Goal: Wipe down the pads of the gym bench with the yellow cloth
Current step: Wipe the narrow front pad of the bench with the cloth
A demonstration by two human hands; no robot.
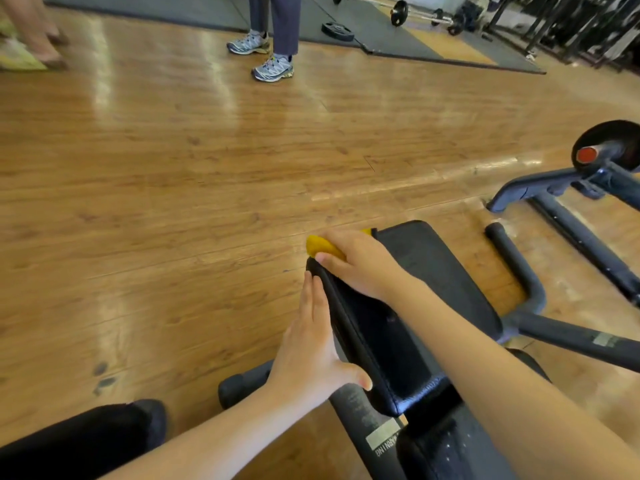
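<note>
A black padded bench pad [433, 271] slopes away from me at the lower middle. My right hand [363, 265] lies on the pad's far left corner and holds the yellow cloth [320, 245] against it; the cloth sticks out past the fingers. My left hand [311, 337] presses flat against the pad's left side edge, fingers straight, thumb hooked over the rim near the lower end. A second black pad [450, 452] shows at the bottom, below the first.
The bench's dark metal frame [561, 337] and legs spread to the right, with a roller pad [609, 143] at the far right. A person's legs and shoes [273, 65] stand on the wooden floor ahead. Barbell and plates [398, 12] lie on mats beyond.
</note>
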